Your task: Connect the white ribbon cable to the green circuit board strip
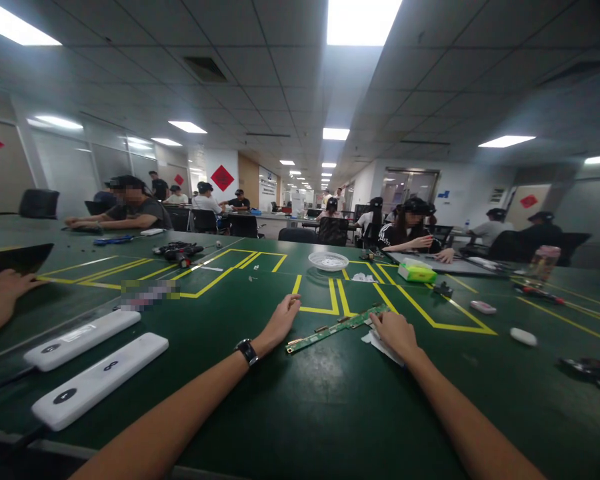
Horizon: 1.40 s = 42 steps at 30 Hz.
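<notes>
A long, narrow green circuit board [337, 327] lies slantwise on the dark green table in front of me. My right hand [394, 331] has its fingers closed over the board's far right end. Under that hand sits a crumpled white tissue [377, 343], partly hidden by the palm. My left hand [280, 323], with a dark watch [247, 351] on the wrist, hovers or rests left of the board, apart from it. Its fingers are drawn together; whatever may be between them is too small to make out.
Two white power strips [100, 380] lie at the left. Beyond my hands stands a white plastic basket [329, 261]. To the right are a green tissue pack [417, 271] and a white mouse-like object [523, 337]. A co-worker's hand [3, 297] reaches in at far left. Yellow tape [320, 311] marks the table.
</notes>
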Motion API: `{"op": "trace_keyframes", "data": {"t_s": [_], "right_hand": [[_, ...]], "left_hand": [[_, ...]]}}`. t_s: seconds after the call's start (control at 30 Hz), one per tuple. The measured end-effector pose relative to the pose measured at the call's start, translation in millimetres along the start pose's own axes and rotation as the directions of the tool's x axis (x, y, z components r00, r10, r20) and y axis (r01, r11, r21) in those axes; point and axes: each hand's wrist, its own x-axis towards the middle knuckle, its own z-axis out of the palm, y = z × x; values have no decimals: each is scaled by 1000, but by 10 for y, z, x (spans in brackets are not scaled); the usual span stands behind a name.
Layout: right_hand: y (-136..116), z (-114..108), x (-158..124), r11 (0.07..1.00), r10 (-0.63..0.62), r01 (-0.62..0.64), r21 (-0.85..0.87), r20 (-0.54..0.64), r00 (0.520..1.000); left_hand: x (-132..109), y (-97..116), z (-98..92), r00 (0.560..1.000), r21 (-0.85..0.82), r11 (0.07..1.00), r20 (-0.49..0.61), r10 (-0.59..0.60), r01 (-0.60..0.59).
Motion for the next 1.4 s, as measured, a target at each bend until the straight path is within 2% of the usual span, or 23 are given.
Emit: {"op": "trace_keyframes", "data": {"t_s": [0.1, 0.17, 0.27, 0.33, 0.4, 0.57, 0.77, 0.93, 1.07, 1.2, 1.33, 1.4], "right_hand": [[78, 2, 28, 991, -34, 30, -133, -27, 999], [71, 17, 26, 980, -146, 144, -138, -6, 989], [32, 44, 11, 940, -324, 329, -94, 64, 944], [25, 62, 10, 923, -371, 376, -78, 72, 926], [42, 85, 23, 929, -348, 353, -111, 62, 936], [109, 151, 69, 949, -199, 202, -241, 36, 979], [160, 181, 110, 935, -306, 314, -163, 76, 949], [188, 193, 126, 962, -184, 188, -197, 37, 982], [186, 206, 128, 940, -302, 309, -145, 69, 951], [205, 206, 147, 955, -239, 242, -170, 43, 970], [227, 195, 163, 919, -373, 381, -101, 94, 923], [220, 186, 158, 921, -370, 379, -95, 95, 924]], "left_hand": [[-16, -4, 46, 995, 64, 993, -4, 104, -104], [-37, -14, 87, 985, 96, 980, 6, 172, -172], [-75, -29, 136, 973, 134, 964, 35, 229, -231], [-100, -29, 156, 967, 145, 957, 55, 247, -253], [-122, -17, 168, 960, 143, 949, 75, 272, -280], [-176, 41, 189, 941, 141, 931, 99, 324, -336], [-214, 66, 211, 931, 128, 925, 121, 344, -358], [-222, 86, 204, 939, 120, 935, 137, 316, -333], [-243, 107, 212, 935, 132, 931, 158, 319, -340], [-253, 106, 221, 927, 142, 922, 163, 338, -361], [-246, 89, 220, 921, 160, 913, 177, 346, -374], [-247, 89, 218, 921, 171, 912, 183, 343, -373]]}}
